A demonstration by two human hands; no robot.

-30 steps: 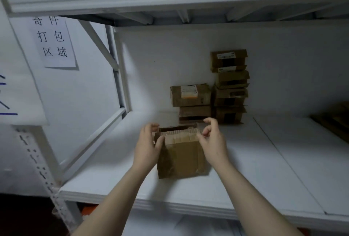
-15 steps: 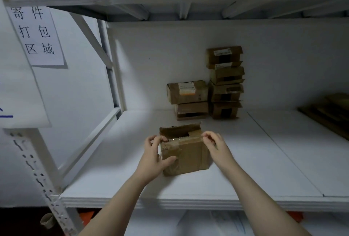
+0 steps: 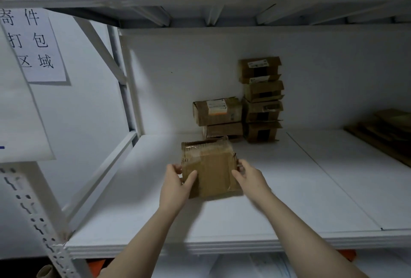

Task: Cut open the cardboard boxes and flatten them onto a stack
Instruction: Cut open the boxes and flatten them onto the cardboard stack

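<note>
In the head view I held a small taped cardboard box (image 3: 211, 166) between both hands, over the near-left part of the white shelf (image 3: 300, 200). I could not tell whether it rested there. My left hand (image 3: 175, 185) gripped its left edge, thumb across the near face and fingers curled behind. My right hand (image 3: 249, 177) clasped the right edge likewise. The top flap looked ragged and loose, so I judged this the flattening step. Collapsing the walls would come next, perhaps after slitting the tape, but no knife showed. Against the far wall stood 2 boxes (image 3: 219, 111) beside a column of 4 (image 3: 262, 100). Flat cardboard (image 3: 382, 131), likely the stack, lay far right, well apart.
</note>
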